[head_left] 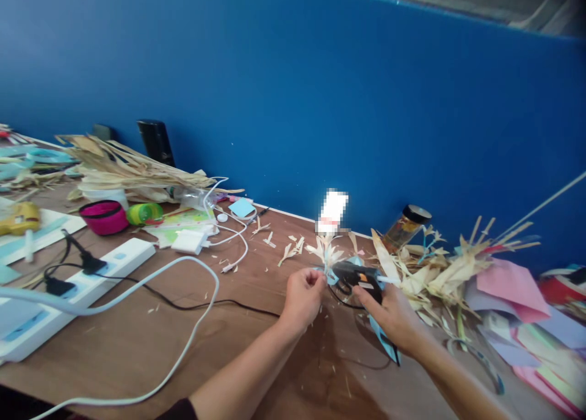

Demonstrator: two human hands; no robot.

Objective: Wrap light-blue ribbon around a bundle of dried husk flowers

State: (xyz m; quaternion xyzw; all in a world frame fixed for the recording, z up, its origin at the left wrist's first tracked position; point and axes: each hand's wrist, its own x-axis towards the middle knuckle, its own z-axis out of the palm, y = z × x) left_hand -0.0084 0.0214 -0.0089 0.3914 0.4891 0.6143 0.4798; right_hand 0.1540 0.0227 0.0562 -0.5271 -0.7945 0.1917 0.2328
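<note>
My left hand (304, 295) is closed, thumb and fingers pinching the light blue stem of a small pale husk flower (325, 250). In my right hand (396, 313) is a black glue gun (364, 278), with a white glue stick (389, 279) poking out of its back end. The gun's nozzle points left at the stem, close to my left fingertips; whether it touches cannot be made out. Light blue paper (384, 337) lies below the gun. Loose husk petals (290, 252) are scattered left of the flower.
A lit phone (333, 209) leans by the blue partition (293, 102). Dried husks (430, 286), a jar (407, 228) and coloured paper (513, 292) are on the right. A white power strip (123, 264), cables, a yellow glue gun (21, 218) and more husks (132, 170) occupy the left.
</note>
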